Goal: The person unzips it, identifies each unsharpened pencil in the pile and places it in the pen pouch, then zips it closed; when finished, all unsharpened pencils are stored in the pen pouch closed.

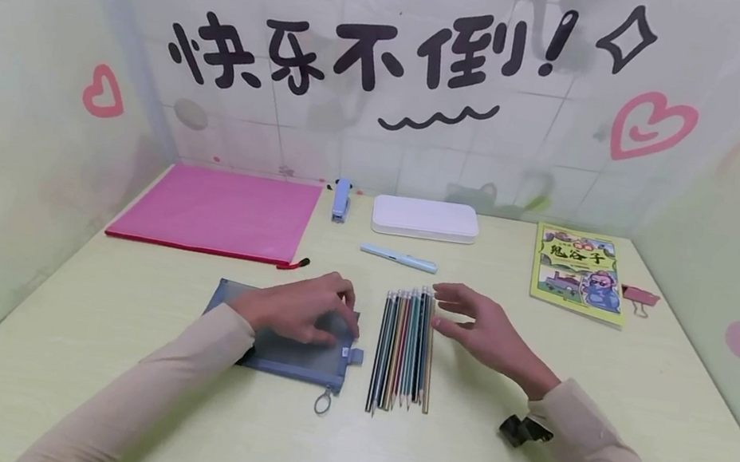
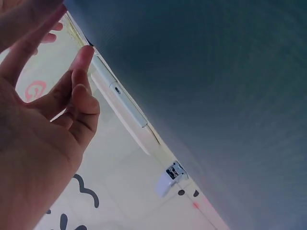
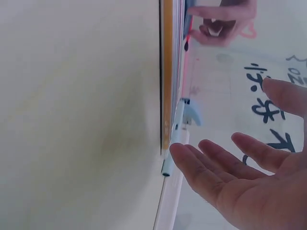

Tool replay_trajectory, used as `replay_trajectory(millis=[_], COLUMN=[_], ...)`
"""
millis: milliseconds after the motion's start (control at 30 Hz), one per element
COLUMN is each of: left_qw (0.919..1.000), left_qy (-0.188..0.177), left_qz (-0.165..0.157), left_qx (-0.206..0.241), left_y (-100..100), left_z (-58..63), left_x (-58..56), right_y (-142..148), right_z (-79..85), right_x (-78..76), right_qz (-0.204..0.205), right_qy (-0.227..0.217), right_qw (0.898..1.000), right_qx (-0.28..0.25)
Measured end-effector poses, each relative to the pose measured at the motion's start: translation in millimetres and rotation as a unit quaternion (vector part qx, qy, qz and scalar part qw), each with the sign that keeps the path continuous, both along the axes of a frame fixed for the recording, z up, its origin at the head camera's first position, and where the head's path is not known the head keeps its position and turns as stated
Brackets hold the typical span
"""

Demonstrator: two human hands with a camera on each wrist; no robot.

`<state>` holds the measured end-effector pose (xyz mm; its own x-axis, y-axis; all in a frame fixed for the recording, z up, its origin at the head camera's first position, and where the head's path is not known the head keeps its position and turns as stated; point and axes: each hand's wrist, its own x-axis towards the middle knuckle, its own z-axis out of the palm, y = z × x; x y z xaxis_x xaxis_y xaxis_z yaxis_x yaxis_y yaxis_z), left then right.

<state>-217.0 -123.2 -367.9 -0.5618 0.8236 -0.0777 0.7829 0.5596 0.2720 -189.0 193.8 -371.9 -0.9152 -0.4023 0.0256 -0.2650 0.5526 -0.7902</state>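
Note:
My left hand is over a blue-grey mesh zip pouch, its fingers loosely bent near the pouch's right end. In the left wrist view the pouch fills the right side, with the hand beside it and nothing gripped. A row of pencils lies side by side just right of the pouch, tips toward me. My right hand is at the upper right end of that row, fingers extended and apart. The right wrist view has the same hand with its palm showing, near the pencils' ends.
A light blue pen lies beyond the pencils, before a white case and a blue stapler. At the back left is a pink zip folder. A yellow booklet and a binder clip lie back right.

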Motion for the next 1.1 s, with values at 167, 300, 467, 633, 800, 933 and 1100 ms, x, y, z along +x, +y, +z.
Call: replay_trajectory(millis=[167,300,467,633,800,933,1100], left_qw=[0.9995,0.9985,0.9972,0.9997,0.9931,0.9815,0.9615], left_qy=[0.024,0.039,0.046,-0.012,-0.073,-0.101,-0.123], left_qz=[-0.019,-0.029,-0.045,-0.020,0.016,0.058,0.100], left_qx=[-0.005,-0.023,-0.037,0.008,0.091,0.152,0.225], left_y=[9,20,29,21,4,-7,-13], left_z=[-2.0,-1.6,9.7,32.5,52.0,57.6,53.9], left_x=[-1.2,-5.5,-16.1,-31.9,-47.0,-54.2,-58.6], right_y=[-10,-16,-24,-39,-57,-71,-84], right_z=[1.1,5.4,14.1,15.0,15.8,17.1,15.4], right_x=[6.8,11.2,15.5,20.4,23.0,23.5,22.3], right_qz=[0.035,0.038,0.033,0.045,0.041,0.022,-0.027], right_qy=[-0.012,-0.008,0.006,0.034,0.068,0.094,0.100], right_qw=[0.999,0.999,0.999,0.998,0.996,0.994,0.990], right_qx=[-0.032,-0.032,-0.038,-0.041,-0.048,-0.059,-0.094])
